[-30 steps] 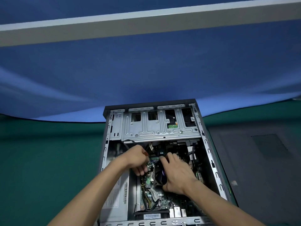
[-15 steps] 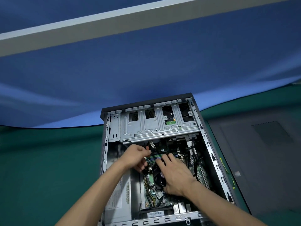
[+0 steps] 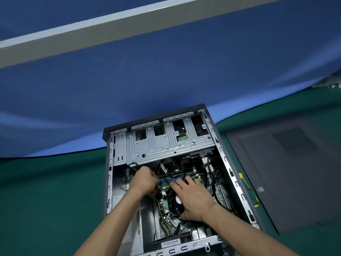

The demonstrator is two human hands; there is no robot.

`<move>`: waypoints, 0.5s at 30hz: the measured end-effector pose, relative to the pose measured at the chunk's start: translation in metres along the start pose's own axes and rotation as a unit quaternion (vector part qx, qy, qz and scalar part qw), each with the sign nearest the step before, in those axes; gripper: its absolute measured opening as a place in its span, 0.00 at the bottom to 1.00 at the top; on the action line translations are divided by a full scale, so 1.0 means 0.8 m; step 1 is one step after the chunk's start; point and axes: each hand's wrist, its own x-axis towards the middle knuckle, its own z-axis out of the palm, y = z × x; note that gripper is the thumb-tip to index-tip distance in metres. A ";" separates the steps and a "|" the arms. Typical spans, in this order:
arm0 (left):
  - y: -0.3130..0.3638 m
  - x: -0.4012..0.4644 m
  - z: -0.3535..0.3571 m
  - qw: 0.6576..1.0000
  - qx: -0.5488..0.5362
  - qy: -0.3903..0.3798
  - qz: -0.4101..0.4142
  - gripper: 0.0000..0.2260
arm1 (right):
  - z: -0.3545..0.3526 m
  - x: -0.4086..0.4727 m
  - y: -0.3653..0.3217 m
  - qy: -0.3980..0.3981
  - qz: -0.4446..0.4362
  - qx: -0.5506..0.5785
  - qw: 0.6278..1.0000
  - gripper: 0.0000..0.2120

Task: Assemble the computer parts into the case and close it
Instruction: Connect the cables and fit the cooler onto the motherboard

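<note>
A green surface (image 3: 46,191) carries everything, with a blue backdrop (image 3: 166,80) rising behind it. The open computer case (image 3: 108,182) lies on its side in the middle of the surface, its interior facing up. To its right lies the dark grey side panel (image 3: 287,172), flat and apart from the case, with a yellow-handled tool (image 3: 248,189) lying between the two, just beside the case wall.

Inside the case, the silver drive cage (image 3: 166,143) fills the far end. Nearer, the green motherboard (image 3: 164,206) sits on the case floor, with a black cooler fan (image 3: 176,202) at its middle and a row of memory slots (image 3: 171,179) just beyond the fan. The grey power supply (image 3: 134,231) sits in the near-left part of the case.

The right hand (image 3: 193,197) lies over the fan, its fingers (image 3: 175,185) straight and spread, tips reaching the memory slots. The left hand (image 3: 144,181) is at the left end of the slots, its fingers curled inward; whether they pinch anything, I cannot tell, since the hand's back hides them.
</note>
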 end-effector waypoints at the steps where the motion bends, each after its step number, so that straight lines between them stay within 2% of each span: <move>1: 0.000 0.000 0.000 1.000 0.003 -0.002 0.001 0.11 | 0.001 0.001 0.001 -0.005 0.005 0.006 1.000 0.47; 6: 0.003 -0.007 0.000 0.999 0.045 0.004 0.018 0.11 | -0.002 0.010 -0.002 -0.031 0.013 0.024 0.999 0.50; 9: 0.005 -0.009 0.002 0.996 0.085 0.009 0.033 0.10 | -0.003 0.007 0.003 -0.066 0.015 0.076 0.995 0.50; 11: 0.004 -0.009 0.003 0.994 0.100 0.015 0.044 0.11 | -0.004 0.005 0.008 -0.071 0.026 0.140 0.987 0.42; 15: 0.004 -0.003 0.000 0.990 0.131 0.024 0.050 0.10 | 0.002 0.010 0.005 -0.017 0.090 0.294 0.951 0.21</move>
